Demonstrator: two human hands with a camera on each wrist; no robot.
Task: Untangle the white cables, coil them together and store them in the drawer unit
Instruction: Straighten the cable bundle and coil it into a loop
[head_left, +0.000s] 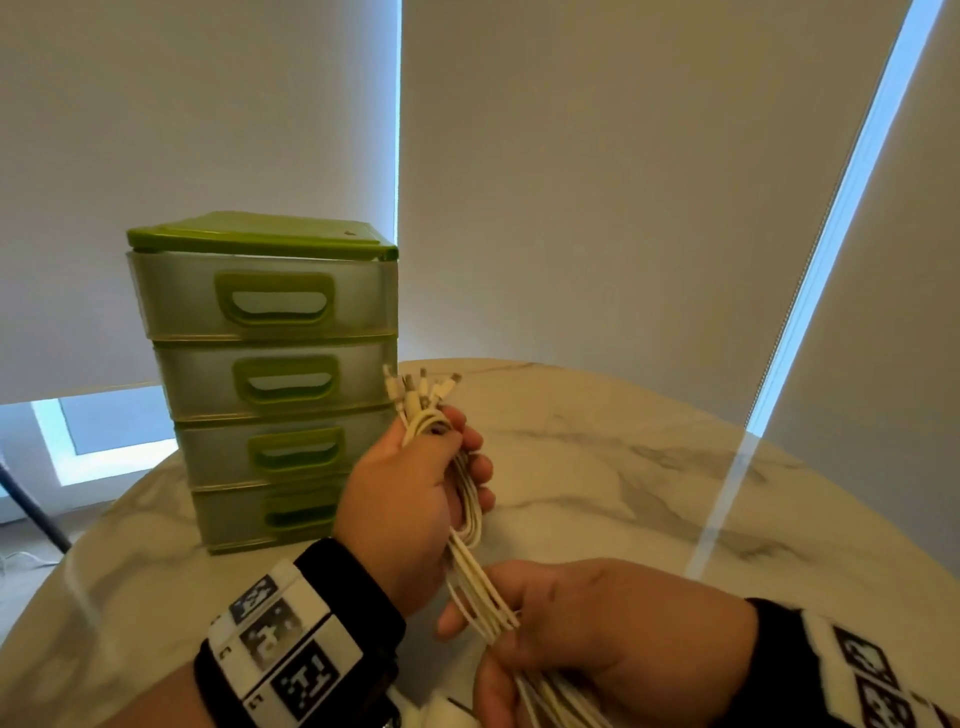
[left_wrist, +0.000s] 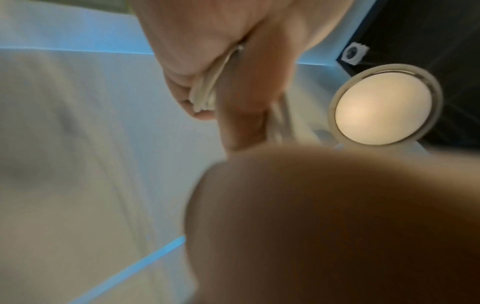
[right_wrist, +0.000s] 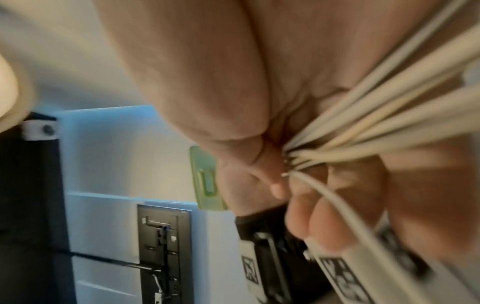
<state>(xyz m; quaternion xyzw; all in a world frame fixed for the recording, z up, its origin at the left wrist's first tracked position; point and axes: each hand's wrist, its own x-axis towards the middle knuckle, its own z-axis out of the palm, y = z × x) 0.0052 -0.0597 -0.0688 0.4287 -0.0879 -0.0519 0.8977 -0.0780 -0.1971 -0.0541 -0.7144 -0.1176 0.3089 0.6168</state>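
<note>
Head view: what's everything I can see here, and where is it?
cables: one bunch, count unclear, white, held above the table between both hands, plugs fanned out at the top
drawer unit: one, four closed drawers, green trim, translucent fronts, on the table's far left
table: one, white marble with grey veins
blinds: pale, behind the table
wristbands: two, black with white marker tags
left hand: grips the bunch near the plugs
right hand: holds the bunch lower down

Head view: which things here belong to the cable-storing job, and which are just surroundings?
Job:
- white cables, gripped by the left hand and right hand
- green drawer unit, all drawers closed

Surroundings:
- marble table
- window blinds
- round ceiling lamp
</note>
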